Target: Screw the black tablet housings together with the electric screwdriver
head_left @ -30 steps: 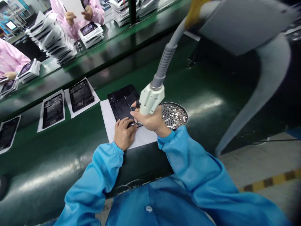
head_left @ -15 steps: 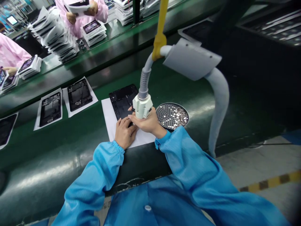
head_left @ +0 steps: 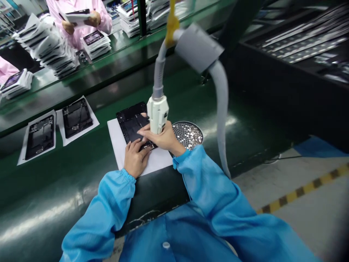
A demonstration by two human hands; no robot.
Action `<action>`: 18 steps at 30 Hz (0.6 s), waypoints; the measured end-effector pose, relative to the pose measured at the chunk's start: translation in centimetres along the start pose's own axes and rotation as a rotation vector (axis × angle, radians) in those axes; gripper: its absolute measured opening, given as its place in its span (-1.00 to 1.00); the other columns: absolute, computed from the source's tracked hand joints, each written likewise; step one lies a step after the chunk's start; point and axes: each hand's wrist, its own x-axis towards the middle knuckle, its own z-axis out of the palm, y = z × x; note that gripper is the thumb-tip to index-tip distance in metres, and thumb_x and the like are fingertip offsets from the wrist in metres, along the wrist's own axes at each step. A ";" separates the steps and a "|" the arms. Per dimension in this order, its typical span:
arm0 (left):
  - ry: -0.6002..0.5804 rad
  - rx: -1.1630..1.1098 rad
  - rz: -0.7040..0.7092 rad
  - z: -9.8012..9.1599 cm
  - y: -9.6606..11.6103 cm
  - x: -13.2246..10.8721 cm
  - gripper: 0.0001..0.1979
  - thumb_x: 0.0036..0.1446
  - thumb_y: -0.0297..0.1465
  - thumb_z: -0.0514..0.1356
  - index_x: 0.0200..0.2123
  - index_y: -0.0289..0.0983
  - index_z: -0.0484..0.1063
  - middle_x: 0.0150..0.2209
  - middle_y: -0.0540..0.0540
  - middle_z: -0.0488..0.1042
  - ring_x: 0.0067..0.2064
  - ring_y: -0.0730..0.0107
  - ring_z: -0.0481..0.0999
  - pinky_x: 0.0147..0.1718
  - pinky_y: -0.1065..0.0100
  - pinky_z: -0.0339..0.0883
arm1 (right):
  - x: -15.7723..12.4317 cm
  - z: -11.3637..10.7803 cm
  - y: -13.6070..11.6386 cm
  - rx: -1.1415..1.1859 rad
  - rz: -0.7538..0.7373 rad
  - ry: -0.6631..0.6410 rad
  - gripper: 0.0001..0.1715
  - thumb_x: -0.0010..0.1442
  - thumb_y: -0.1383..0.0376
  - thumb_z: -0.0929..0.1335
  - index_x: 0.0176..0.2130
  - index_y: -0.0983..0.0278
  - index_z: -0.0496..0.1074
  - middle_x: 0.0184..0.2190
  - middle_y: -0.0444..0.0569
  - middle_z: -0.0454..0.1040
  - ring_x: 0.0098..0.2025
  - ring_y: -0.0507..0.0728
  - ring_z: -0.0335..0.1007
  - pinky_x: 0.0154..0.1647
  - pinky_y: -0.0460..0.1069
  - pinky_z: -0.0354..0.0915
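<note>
A black tablet housing point(head_left: 132, 125), its inner side up, lies on white paper point(head_left: 116, 145) in front of me. My right hand point(head_left: 162, 137) is wrapped round a white hand tool point(head_left: 157, 113) fed by a grey corrugated hose point(head_left: 159, 74). The tool stands nearly upright over the housing's lower right part; its tip is hidden by my fingers. My left hand point(head_left: 135, 157) rests at the housing's lower left edge, fingers laid on it and slightly apart. Beside my right wrist sits a round perforated dish point(head_left: 188, 133) of small shiny pieces.
Two more housings on paper, a nearer point(head_left: 77, 118) and a farther one point(head_left: 40, 136), lie to the left on the green bench point(head_left: 89, 167). The thick grey hose point(head_left: 223, 112) hangs at the right, tied by a yellow strap point(head_left: 171, 23). Across the bench, a person in pink point(head_left: 79, 22) works beside paper stacks point(head_left: 50, 47).
The view has swung right, so the bench things sit further left. The white tool now stands straighter, showing more of its side. My left hand stays at the housing's lower edge.
</note>
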 end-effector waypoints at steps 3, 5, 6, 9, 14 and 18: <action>0.019 -0.010 0.018 0.1 -0.1 -0.1 -0.84 0.22 -0.36 0.18 -0.21 -0.17 0.58 -0.04 -0.15 0.51 0.12 0.09 0.38 0.10 -0.04 0.17 | 1.0 -2.4 -0.8 -0.069 -0.098 0.150 -0.62 -0.03 0.19 0.48 -0.19 0.22 0.42 -0.68 -0.26 0.39 -0.67 0.01 0.30 -0.55 -0.03 0.37; 0.016 -0.009 0.018 0.2 -0.1 -0.1 -0.84 0.22 -0.37 0.18 -0.21 -0.17 0.58 -0.03 -0.15 0.51 0.12 0.10 0.38 0.11 -0.04 0.18 | 1.9 -4.4 -0.6 -0.106 -0.187 0.268 -0.71 -0.02 0.21 0.47 -0.27 0.20 0.39 -0.73 -0.31 0.29 -0.70 -0.01 0.25 -0.57 -0.05 0.33; 0.010 -0.010 0.013 0.1 0.0 -0.1 -0.84 0.22 -0.37 0.18 -0.21 -0.17 0.57 -0.03 -0.15 0.51 0.13 0.10 0.38 0.12 -0.05 0.17 | 2.3 -5.2 -0.2 -0.120 -0.213 0.318 -0.72 -0.02 0.22 0.47 -0.29 0.19 0.37 -0.74 -0.33 0.26 -0.71 -0.02 0.22 -0.60 -0.05 0.29; -0.008 -0.017 -0.004 0.1 0.0 -0.1 -0.84 0.22 -0.37 0.18 -0.20 -0.15 0.57 -0.02 -0.15 0.50 0.14 0.11 0.37 0.13 -0.05 0.16 | 3.4 -7.1 1.1 -0.176 -0.214 0.406 -0.74 -0.03 0.25 0.45 -0.32 0.18 0.34 -0.73 -0.34 0.23 -0.73 -0.03 0.19 -0.63 -0.06 0.25; -0.006 -0.020 0.000 0.1 -0.1 -0.1 -0.83 0.22 -0.37 0.17 -0.19 -0.15 0.57 -0.02 -0.15 0.50 0.15 0.10 0.37 0.13 -0.06 0.16 | 4.4 -7.8 2.5 -0.229 -0.201 0.419 -0.76 -0.02 0.31 0.42 -0.31 0.19 0.32 -0.70 -0.32 0.24 -0.70 -0.02 0.21 -0.62 -0.06 0.25; -0.003 -0.015 0.010 0.1 -0.1 -0.1 -0.83 0.22 -0.37 0.17 -0.19 -0.16 0.56 -0.02 -0.15 0.50 0.14 0.11 0.37 0.13 -0.04 0.16 | 4.7 -7.7 2.6 -0.226 -0.187 0.408 -0.73 -0.01 0.31 0.42 -0.27 0.20 0.33 -0.68 -0.32 0.26 -0.69 -0.02 0.23 -0.62 -0.06 0.24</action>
